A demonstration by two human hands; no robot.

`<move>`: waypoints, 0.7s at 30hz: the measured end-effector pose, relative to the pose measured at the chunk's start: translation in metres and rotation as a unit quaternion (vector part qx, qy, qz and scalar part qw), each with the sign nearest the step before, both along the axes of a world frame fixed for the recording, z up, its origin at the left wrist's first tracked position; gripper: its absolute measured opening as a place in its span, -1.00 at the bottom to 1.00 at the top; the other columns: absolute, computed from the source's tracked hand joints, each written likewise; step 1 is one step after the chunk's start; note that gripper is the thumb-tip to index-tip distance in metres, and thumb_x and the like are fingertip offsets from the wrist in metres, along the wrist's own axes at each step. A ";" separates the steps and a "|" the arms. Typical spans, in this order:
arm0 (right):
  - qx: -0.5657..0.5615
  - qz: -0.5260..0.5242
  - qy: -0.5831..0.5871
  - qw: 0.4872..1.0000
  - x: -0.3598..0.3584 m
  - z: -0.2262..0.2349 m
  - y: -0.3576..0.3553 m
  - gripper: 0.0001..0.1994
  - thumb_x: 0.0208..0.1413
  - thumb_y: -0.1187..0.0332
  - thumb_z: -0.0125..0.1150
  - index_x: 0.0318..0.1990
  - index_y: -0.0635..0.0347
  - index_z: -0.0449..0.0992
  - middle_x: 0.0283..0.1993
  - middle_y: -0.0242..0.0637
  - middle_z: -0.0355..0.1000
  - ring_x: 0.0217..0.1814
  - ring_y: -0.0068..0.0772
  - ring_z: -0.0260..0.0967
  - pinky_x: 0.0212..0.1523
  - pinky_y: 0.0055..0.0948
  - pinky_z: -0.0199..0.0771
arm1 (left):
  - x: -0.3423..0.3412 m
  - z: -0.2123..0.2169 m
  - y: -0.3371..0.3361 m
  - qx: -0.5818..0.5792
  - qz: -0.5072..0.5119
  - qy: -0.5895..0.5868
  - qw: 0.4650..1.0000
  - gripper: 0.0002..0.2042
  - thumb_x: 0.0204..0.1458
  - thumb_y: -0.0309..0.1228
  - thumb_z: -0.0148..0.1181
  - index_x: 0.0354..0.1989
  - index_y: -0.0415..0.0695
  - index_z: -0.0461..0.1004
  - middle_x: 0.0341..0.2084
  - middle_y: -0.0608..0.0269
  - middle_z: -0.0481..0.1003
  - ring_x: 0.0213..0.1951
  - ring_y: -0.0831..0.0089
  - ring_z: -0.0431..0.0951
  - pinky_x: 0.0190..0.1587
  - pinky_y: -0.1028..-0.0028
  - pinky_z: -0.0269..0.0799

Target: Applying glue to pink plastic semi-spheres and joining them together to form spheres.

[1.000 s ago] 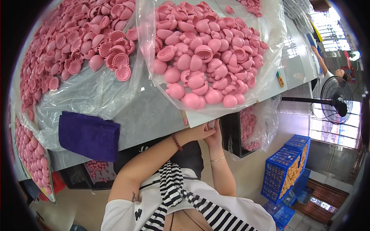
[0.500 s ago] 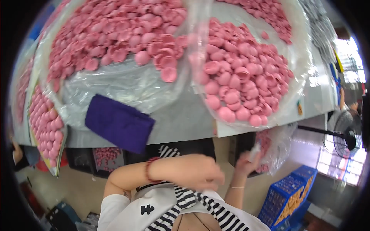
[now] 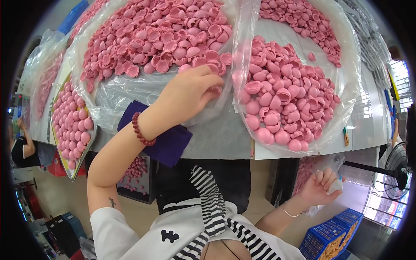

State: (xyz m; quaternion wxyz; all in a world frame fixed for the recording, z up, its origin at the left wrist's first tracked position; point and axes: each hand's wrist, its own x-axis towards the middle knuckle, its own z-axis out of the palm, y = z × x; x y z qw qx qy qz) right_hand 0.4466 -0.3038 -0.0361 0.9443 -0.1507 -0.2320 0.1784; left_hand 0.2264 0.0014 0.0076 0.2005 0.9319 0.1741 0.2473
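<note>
My left hand (image 3: pixel 190 93) reaches over the table, its fingers curled down on the near edge of a heap of pink half-shells (image 3: pixel 160 30) lying on a clear plastic bag. Whether it grips a shell is hidden by the fingers. A red bead bracelet is on that wrist. A second heap of pink half-shells (image 3: pixel 286 95) lies on another bag to the right. My right hand (image 3: pixel 323 186) is low at the right, below the table edge, pinching a small white piece (image 3: pixel 336 186) beside a clear bag of pink parts (image 3: pixel 305 171).
A purple cloth (image 3: pixel 167 145) hangs over the table's front edge under my left forearm. A tray of pink balls (image 3: pixel 71 121) stands at the left. Blue crates (image 3: pixel 333 238) and a fan (image 3: pixel 396 169) stand at the lower right. Another person (image 3: pixel 21 149) sits at far left.
My left hand has risen from below the table edge onto the left heap of shells. My right hand has dropped down and right to the bag under the table. The view shifted.
</note>
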 end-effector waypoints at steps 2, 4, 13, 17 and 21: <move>-0.048 -0.054 -0.020 0.997 -0.018 0.001 0.017 -0.58 0.05 0.15 0.06 -0.07 0.33 0.30 -0.62 -0.49 0.02 -0.56 -0.62 -0.05 -0.62 -0.62 -0.13 | 0.000 0.002 0.001 0.012 -0.006 0.059 0.998 -0.77 -0.22 -0.54 0.16 -0.30 -0.19 0.43 -0.43 0.16 0.40 -0.39 0.34 0.43 -0.34 0.50 0.35; -0.108 -0.077 -0.010 0.991 -0.039 0.003 0.033 -0.60 0.05 0.12 0.04 -0.14 0.32 0.30 -0.60 -0.46 0.06 -0.54 -0.61 -0.03 -0.61 -0.65 -0.08 | -0.005 0.016 -0.003 -0.055 -0.003 0.009 0.998 -0.82 -0.19 -0.55 0.13 -0.33 -0.18 0.43 -0.45 0.18 0.41 -0.42 0.37 0.44 -0.35 0.51 0.34; -0.334 -0.132 -0.195 0.913 -0.108 0.000 0.093 -0.49 0.03 -0.07 -0.04 -0.28 0.33 0.31 -0.55 -0.35 0.14 -0.58 -0.54 0.04 -0.63 -0.59 0.00 | -0.076 0.019 -0.081 -0.531 -0.006 -0.261 0.806 -0.91 -0.28 -0.65 0.07 -0.54 -0.25 0.43 -0.39 0.06 0.43 -0.55 0.67 0.23 -0.47 0.71 0.13; -0.311 -0.081 -0.261 0.910 -0.108 0.002 0.105 -0.45 0.01 -0.12 -0.05 -0.28 0.34 0.32 -0.58 -0.36 0.13 -0.61 -0.54 0.03 -0.65 -0.58 -0.05 | -0.063 -0.001 -0.102 -0.666 -0.050 -0.298 0.682 -0.59 -0.11 -0.63 0.05 -0.01 -0.32 0.26 -0.07 0.06 0.32 -0.13 0.48 0.37 -0.11 0.56 0.30; -0.307 -0.051 -0.282 0.908 -0.108 0.009 0.108 -0.42 0.01 -0.15 -0.08 -0.30 0.35 0.34 -0.60 -0.37 0.12 -0.65 -0.55 0.01 -0.67 -0.58 -0.08 | -0.055 -0.012 -0.107 -0.713 -0.074 -0.310 0.624 -0.57 -0.06 -0.70 -0.03 0.06 -0.36 0.15 0.04 -0.09 0.22 0.01 0.38 0.32 0.02 0.41 0.29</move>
